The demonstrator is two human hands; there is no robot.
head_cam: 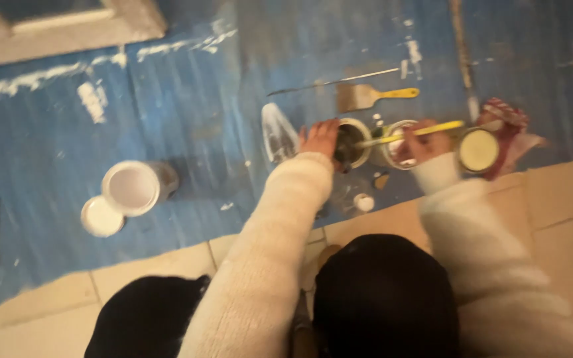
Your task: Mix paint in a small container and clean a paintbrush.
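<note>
My left hand [320, 138] grips the rim of a small open tin [355, 141] with dark contents, standing on a blue floor sheet [187, 106]. My right hand [424, 144] holds a yellow-handled tool [426, 131] whose far end reaches into that tin. A second open tin [398, 142] sits just under the right hand. A round cream-coloured lid or tin [478, 150] stands to the right. Both arms wear cream fuzzy sleeves.
A yellow-handled scraper [366, 96] and a thin metal rod [333, 83] lie beyond the tins. A white paint can [132, 187] with its lid [101, 216] stands at left. A red patterned cloth [509, 122] lies at right. Beige tiles [565, 192] border the sheet. My dark knees are below.
</note>
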